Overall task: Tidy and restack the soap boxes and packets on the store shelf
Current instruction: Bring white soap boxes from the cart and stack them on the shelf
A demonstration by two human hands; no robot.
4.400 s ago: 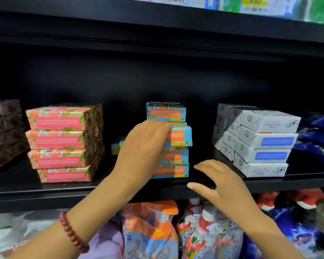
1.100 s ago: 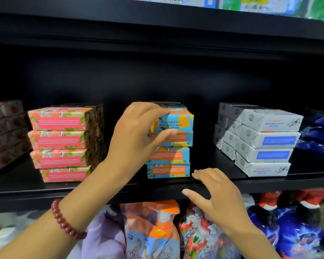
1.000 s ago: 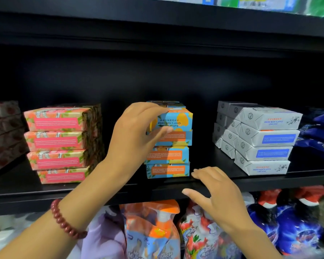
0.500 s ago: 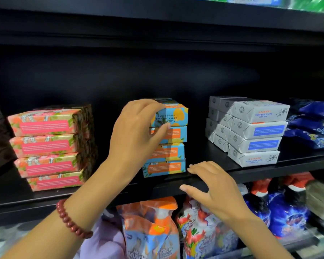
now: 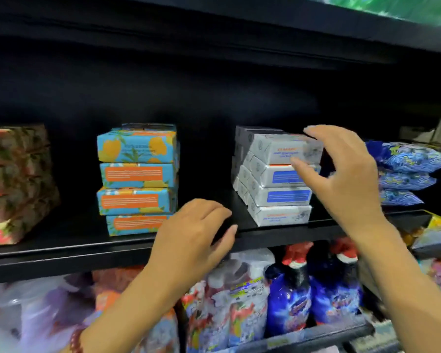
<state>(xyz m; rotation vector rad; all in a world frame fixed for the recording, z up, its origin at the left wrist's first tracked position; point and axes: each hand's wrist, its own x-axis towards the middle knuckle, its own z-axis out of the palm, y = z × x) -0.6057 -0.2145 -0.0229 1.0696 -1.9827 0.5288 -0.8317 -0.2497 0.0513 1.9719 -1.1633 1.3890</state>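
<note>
The shelf is black. In the middle of it stand the blue boxes, four in one pile. The top one shows orange fruit on its front. The three under it show orange labels.

The white boxes sit to the right, well apart from the blue pile. They are four high too, with more white ones behind. The pile leans a bit.

The right hand is up at the top white box. Its fingers are spread open over the box's top right corner, and the thumb is in front of the pile. The picture is blurry, so I cannot tell if they touch the box.

The left hand rests on the shelf's front edge, between the two piles. Its fingers are loosely bent and hold nothing.

Pink boxes are piled at the far left. Blue packets lie at the far right. Blue bottles with red caps stand on the shelf below.
</note>
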